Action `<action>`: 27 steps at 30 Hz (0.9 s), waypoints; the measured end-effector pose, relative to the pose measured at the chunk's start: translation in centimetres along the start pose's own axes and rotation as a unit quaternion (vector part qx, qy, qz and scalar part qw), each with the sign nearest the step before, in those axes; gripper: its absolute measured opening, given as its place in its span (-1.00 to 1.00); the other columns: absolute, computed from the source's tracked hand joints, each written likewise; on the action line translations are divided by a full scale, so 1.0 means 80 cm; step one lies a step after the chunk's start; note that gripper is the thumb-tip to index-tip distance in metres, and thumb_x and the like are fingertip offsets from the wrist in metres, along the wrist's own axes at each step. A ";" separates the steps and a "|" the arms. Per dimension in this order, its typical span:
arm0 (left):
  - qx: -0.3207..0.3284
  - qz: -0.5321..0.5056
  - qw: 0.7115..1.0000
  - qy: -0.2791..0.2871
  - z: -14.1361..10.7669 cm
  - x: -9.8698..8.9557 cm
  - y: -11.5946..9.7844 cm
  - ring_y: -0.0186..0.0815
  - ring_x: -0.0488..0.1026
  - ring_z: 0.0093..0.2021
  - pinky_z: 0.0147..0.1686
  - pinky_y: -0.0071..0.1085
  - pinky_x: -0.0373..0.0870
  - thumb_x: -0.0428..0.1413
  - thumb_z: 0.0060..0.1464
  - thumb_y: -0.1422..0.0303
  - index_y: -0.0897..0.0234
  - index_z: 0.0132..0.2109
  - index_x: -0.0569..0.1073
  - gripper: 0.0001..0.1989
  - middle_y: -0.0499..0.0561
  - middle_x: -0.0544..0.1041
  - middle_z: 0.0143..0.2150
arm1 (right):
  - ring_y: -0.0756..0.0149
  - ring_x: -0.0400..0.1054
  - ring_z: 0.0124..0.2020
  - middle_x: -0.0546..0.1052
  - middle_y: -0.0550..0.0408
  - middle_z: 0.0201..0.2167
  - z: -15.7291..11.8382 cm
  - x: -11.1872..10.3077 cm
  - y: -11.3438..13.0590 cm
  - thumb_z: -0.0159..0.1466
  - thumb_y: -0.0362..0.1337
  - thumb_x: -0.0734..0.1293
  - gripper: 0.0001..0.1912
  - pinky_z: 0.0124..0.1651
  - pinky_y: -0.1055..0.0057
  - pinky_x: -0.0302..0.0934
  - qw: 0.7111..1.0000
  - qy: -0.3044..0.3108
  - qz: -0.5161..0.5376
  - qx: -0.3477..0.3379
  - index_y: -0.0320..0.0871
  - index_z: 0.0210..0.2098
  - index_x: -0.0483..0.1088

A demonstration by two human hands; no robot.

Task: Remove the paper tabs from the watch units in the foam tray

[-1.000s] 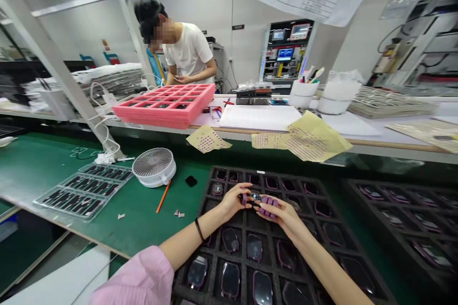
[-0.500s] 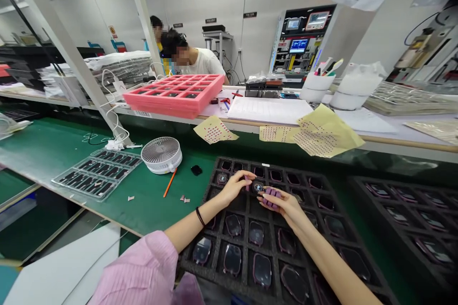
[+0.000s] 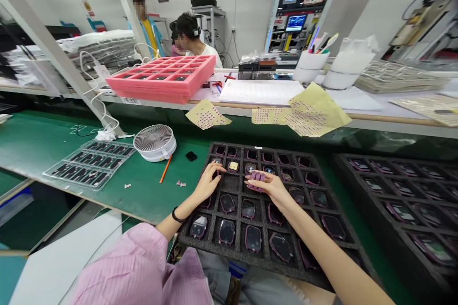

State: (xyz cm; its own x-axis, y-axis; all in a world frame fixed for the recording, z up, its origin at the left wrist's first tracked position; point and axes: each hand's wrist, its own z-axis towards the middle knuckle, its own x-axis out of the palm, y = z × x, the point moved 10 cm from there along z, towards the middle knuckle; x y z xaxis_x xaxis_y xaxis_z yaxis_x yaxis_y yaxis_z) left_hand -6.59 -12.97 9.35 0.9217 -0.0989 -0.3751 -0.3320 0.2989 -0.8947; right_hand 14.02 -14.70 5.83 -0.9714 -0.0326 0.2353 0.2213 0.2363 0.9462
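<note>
My right hand (image 3: 272, 186) is closed around several small purple ridged pieces (image 3: 256, 178), held above the black foam tray (image 3: 246, 257). My left hand (image 3: 208, 183) reaches over the tray's left side, its thumb and fingers apart. Its fingertips partly cover a smartwatch (image 3: 216, 161) in a cell there. Just right of them, a smartwatch with a lit yellowish screen (image 3: 234, 166) lies in its cell. Two more watches with lit dials, one a round-faced watch (image 3: 251, 168), sit near my right fingers. Dark-screened, purple-edged watches (image 3: 253, 238) fill other cells.
A second black tray of watches (image 3: 393, 190) lies to the right. On the left are a white fan (image 3: 155, 142), an orange stick (image 3: 165, 169), a small black piece (image 3: 191, 156) and a clear plastic tray (image 3: 89, 164). A pink foam tray (image 3: 161, 88) stands on the shelf; co-workers are behind.
My left hand has moved left, away from the watch between my hands. My right hand stays closed on the purple pieces, over the cells. A lit yellowish screen now shows. The view has shifted.
</note>
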 end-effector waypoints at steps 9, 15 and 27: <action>0.026 0.041 0.998 0.048 -0.006 0.014 -0.018 -0.10 -0.02 0.37 0.33 -0.07 -0.13 0.07 0.05 0.47 0.21 0.00 0.42 -0.67 0.12 0.29 0.23 | 0.07 0.54 -0.26 0.63 -0.04 -0.27 0.004 0.007 -0.004 -0.23 -0.23 0.60 -0.49 -0.08 0.11 0.39 1.000 0.026 0.011 -0.002 -0.19 -0.26 0.53; 0.176 0.009 0.960 0.218 -0.010 0.083 -0.102 -0.11 0.15 0.31 0.29 -0.16 0.07 0.20 0.02 0.39 0.14 0.25 0.25 -0.37 0.14 0.24 0.30 | 0.13 0.54 -0.24 0.63 0.03 -0.28 -0.008 0.031 0.007 -0.18 -0.27 0.58 -0.50 -0.08 0.21 0.39 0.993 0.112 0.041 0.000 -0.15 -0.21 0.52; 0.198 0.168 0.946 0.194 0.029 0.110 -0.083 -0.06 0.42 0.00 0.03 -0.21 0.31 0.31 -0.11 0.30 0.25 -0.01 0.49 -0.54 0.17 0.54 -0.05 | 0.19 0.47 -0.43 0.54 -0.02 -0.45 0.017 -0.041 0.031 0.24 -0.02 0.15 -0.54 -0.26 0.16 0.39 0.982 -0.030 -0.173 -0.072 -0.23 -0.12 0.44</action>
State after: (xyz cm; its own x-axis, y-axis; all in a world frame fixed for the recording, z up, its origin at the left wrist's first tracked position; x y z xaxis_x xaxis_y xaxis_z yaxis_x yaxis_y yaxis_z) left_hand 4.23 -13.61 12.57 0.6090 -0.2529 -0.7518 -0.4207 0.7005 -0.5764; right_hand 17.63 -12.69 7.08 -0.9929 -0.0287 -0.1155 -0.1174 0.0805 0.9898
